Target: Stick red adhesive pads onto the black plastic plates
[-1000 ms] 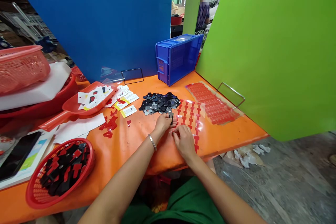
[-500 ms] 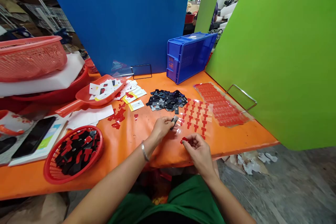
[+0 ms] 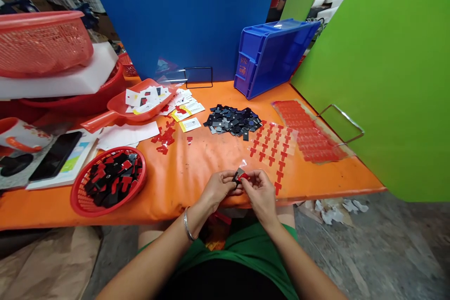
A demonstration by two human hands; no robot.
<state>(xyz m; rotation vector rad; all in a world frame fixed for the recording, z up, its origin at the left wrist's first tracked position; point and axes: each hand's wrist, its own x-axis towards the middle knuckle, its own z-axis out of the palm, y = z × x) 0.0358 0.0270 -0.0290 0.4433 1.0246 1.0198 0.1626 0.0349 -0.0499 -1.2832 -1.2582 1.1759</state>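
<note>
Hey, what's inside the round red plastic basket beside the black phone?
Flat black pieces and small red pieces show in the basket; its floor and anything deeper are covered.

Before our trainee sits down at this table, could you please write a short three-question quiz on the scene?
1. Multiple choice: what colour is the piece in the right hand? A white, B red, C yellow.
2. True or false: the phone lies outside the round basket.
3. Fill in: beyond the dark pile rests a crate coloured ____.

Key: 1. B; 2. True; 3. blue.
</note>
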